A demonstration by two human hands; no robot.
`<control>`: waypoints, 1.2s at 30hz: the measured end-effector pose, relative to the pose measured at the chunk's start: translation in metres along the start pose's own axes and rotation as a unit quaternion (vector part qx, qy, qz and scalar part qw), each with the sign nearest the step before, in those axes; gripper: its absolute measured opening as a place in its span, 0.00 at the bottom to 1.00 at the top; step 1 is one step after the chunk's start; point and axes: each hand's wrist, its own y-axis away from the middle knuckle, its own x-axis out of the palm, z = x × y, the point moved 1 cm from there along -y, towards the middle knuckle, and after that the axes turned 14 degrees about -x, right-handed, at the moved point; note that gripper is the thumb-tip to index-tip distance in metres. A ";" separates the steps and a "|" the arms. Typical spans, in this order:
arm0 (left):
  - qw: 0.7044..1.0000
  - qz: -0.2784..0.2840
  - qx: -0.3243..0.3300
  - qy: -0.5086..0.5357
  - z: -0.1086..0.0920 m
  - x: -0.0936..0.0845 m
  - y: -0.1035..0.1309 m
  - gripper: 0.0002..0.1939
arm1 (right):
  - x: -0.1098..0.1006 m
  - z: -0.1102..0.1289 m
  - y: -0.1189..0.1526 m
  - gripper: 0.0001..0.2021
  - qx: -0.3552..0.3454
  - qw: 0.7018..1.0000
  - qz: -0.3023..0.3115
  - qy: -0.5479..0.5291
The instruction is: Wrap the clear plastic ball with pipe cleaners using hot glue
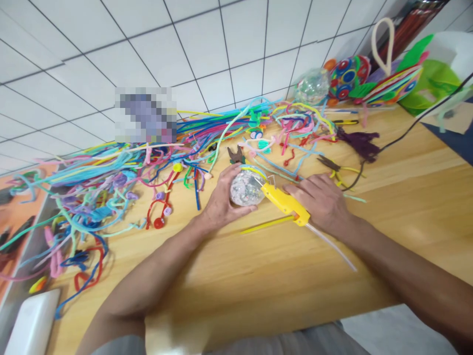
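Observation:
My left hand (221, 195) is curled around the side of a clear ball (247, 188) with a sparkly, crumpled-looking filling. A yellow and blue strip (254, 170) curves along the ball's upper edge. In my right hand (325, 199) is a yellow hot glue gun (284, 201), its nozzle at the ball's right side near that strip. A translucent glue stick (334, 249) sticks out of the gun's back end. The gun's handle is hidden by my fingers. Below the gun, a yellow pipe cleaner (266, 225) lies on the wooden table (229, 276). Dark-jawed pliers (236, 156) lie just beyond the ball.
Tangled pipe cleaners (107, 167) cover the table's back and left. Yellow-handled pliers (334, 166) and a black cord (402, 133) are at the right. Another clear ball (312, 85) and a colourful craft figure (347, 76) stand by the tiled wall. A white box (33, 320) is at lower left.

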 end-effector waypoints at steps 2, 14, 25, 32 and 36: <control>1.000 0.002 0.003 0.001 0.000 0.000 0.000 0.52 | 0.000 0.000 -0.001 0.13 0.005 1.000 -0.004 0.000; 1.000 0.005 0.007 0.001 0.000 0.000 0.000 0.52 | 0.003 0.000 0.003 0.15 -0.005 1.000 -0.001 0.001; 1.000 0.004 -0.004 0.002 -0.001 0.000 0.000 0.52 | 0.006 0.001 0.004 0.18 -0.009 1.000 -0.016 -0.013; 1.000 0.005 -0.003 0.017 0.000 0.000 0.000 0.52 | 0.008 0.002 0.004 0.20 -0.014 1.000 -0.020 -0.019; 1.000 0.006 -0.011 0.012 0.001 0.000 0.000 0.52 | 0.009 0.002 0.003 0.19 0.005 1.000 -0.023 -0.016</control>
